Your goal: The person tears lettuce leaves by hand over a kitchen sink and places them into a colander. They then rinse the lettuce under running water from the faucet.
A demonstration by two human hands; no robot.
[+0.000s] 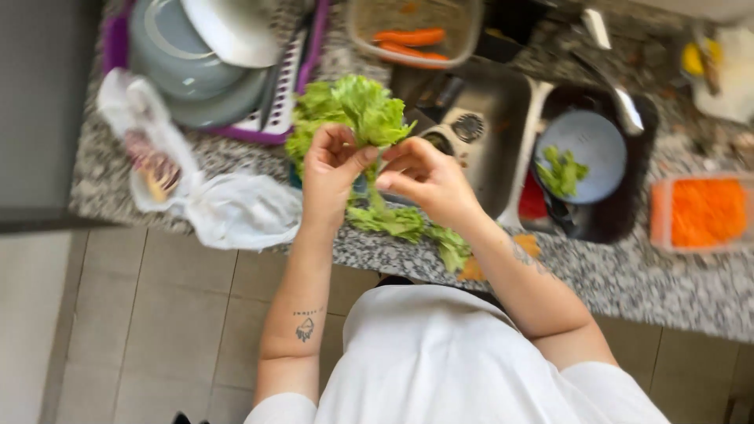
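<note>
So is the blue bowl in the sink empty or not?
Not empty: the blue bowl in the sink holds a few lettuce pieces.

The whole view is motion-blurred. The left hand (330, 169) and right hand (424, 180) cover the stalk of the lettuce (357, 110) — the grip itself cannot be made out. At twelve o'clock the clear tub (463, 31) of carrots is cut by the top edge; at three o'clock the orange-filled container (703, 212) runs off frame — its contents too blurred to tell.

plastic bag (157, 157) | counter's left (white, crumpled) | clear, reddish contents
</note>
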